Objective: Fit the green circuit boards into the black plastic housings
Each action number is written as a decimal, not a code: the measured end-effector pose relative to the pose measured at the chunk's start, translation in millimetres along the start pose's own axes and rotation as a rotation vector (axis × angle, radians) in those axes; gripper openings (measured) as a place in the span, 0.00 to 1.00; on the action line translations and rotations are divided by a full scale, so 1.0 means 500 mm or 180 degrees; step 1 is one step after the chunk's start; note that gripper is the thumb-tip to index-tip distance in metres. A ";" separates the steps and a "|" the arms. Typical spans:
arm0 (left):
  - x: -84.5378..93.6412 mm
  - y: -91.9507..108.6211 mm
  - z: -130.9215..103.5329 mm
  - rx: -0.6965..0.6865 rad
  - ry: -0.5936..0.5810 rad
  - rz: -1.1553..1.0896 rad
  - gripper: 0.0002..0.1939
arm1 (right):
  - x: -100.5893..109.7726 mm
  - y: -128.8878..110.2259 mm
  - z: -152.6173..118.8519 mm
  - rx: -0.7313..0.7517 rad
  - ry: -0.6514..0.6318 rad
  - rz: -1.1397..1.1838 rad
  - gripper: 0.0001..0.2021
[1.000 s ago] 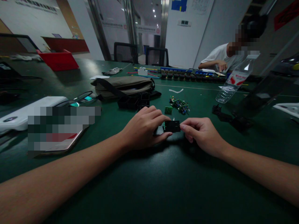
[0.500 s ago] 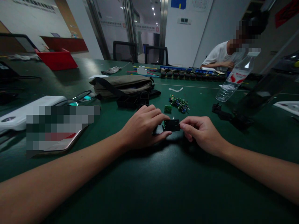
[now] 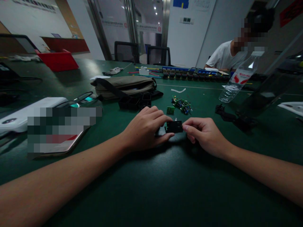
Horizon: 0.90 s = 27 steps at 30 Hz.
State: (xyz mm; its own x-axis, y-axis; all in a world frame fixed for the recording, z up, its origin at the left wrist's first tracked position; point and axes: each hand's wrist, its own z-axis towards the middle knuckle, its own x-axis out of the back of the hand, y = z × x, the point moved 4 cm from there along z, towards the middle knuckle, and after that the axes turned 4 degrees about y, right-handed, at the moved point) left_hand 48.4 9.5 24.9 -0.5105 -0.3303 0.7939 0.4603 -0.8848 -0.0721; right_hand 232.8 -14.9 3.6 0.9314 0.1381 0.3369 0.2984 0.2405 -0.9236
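Between my hands is a small black plastic case (image 3: 174, 127) with a green circuit board edge (image 3: 166, 127) showing at its left end. My left hand (image 3: 148, 128) grips the case's left part, fingers along the far edge and thumb at the near edge. The thumb and forefinger of my right hand (image 3: 204, 134) pinch its right end; whether they hold a further small part is hidden. Just beyond the case lie a single small green board (image 3: 170, 110) and a pile of circuit boards with components (image 3: 182, 104).
Black open boxes (image 3: 132, 102) lie by a khaki bag (image 3: 125, 85) behind my left hand. Glasses (image 3: 82, 99), a white device (image 3: 30, 112) and a phone (image 3: 68, 143) are at left. A water bottle (image 3: 239, 78) stands at right. Across the green table (image 3: 151, 195) sits a person (image 3: 224, 55).
My hands and the black case stay almost exactly in place. Across the table, the person's arm and head have shifted slightly.
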 end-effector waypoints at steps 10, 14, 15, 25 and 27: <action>0.002 0.002 0.001 0.0009 -0.0026 0.0002 0.17 | -0.001 -0.002 0.000 0.0019 -0.0015 0.0003 0.11; 0.002 0.002 0.000 -0.0011 0.0010 -0.0017 0.17 | -0.001 -0.005 0.000 0.0019 0.0001 -0.0047 0.10; 0.002 0.002 0.000 -0.0030 0.0024 -0.0022 0.17 | -0.001 -0.006 0.000 0.0019 0.0003 -0.0051 0.10; 0.002 0.002 0.000 -0.0029 0.0008 -0.0035 0.17 | -0.002 -0.006 0.000 0.0050 -0.0001 -0.0075 0.10; 0.003 0.003 0.001 -0.0025 0.0012 -0.0042 0.17 | -0.002 -0.006 0.000 0.0047 -0.0003 -0.0069 0.11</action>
State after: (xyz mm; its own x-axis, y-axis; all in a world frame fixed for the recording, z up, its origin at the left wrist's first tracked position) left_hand 48.5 7.9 26.1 -0.5193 -0.3198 0.7925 0.4477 -0.8917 -0.0664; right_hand 231.3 -15.8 6.0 0.9245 0.1337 0.3569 0.3154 0.2576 -0.9133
